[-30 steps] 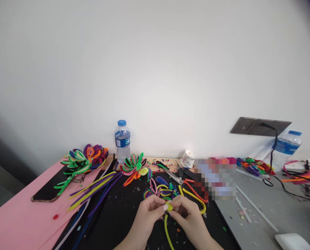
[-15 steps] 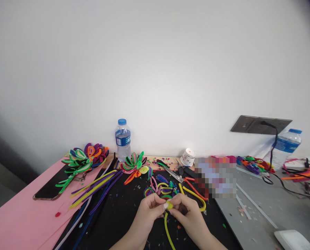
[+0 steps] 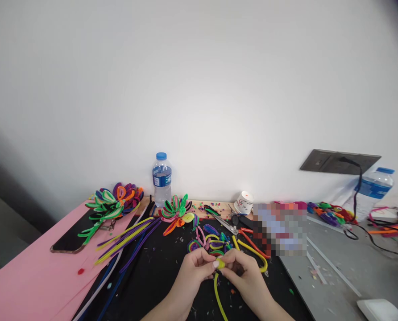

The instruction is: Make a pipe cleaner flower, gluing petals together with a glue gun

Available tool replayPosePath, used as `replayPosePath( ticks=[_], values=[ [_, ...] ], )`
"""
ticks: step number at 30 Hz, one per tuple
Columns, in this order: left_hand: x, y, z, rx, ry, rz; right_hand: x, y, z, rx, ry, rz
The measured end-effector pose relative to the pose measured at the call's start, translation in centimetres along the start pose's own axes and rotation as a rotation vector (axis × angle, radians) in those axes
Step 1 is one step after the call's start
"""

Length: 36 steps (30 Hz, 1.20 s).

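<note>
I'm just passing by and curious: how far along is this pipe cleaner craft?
Done: two finished flowers lie at the back, a green and purple flower and a green and pink flower. In hand: the left hand and right hand pinch the curled top of a yellow pipe cleaner, its tail hanging straight. Left: loose petal loops and a bundle of straight stems lie unused.

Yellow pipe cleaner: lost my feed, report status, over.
Left hand and right hand both pinch yellow pipe cleaner at its curled top. Tail hangs toward camera. Scissors lie beyond, apart.
</note>
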State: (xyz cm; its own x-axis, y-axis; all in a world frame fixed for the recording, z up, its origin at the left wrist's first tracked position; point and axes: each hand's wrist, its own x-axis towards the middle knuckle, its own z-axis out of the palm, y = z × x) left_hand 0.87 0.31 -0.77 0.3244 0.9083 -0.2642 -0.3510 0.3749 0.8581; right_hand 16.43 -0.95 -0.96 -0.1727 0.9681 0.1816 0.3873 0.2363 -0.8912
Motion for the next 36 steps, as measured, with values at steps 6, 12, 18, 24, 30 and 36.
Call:
replayPosePath(
  ticks=[6, 12, 18, 24, 30, 36],
  values=[
    [0.0, -0.1, 0.0, 0.023, 0.006, -0.020, 0.1, 0.1, 0.0, 0.004, 0.011, -0.005],
    [-0.2, 0.0, 0.1, 0.024, 0.013, 0.000, 0.1, 0.1, 0.1, -0.003, 0.002, -0.009],
    [0.0, 0.0, 0.1, 0.026, 0.008, -0.026, 0.0, 0.1, 0.1, -0.002, 0.006, 0.006],
    [-0.1, 0.1, 0.1, 0.016, 0.014, -0.010, 0.2, -0.4, 0.1, 0.079, 0.008, 0.051],
    [-0.1, 0.2, 0.1, -0.068, -0.004, 0.039, 0.4, -1.6, 0.0, 0.310, -0.025, 0.144],
    [0.0, 0.1, 0.0, -0.058, 0.018, 0.045, 0.2, -1.4, 0.3, 0.351, -0.054, 0.190]
  ],
)
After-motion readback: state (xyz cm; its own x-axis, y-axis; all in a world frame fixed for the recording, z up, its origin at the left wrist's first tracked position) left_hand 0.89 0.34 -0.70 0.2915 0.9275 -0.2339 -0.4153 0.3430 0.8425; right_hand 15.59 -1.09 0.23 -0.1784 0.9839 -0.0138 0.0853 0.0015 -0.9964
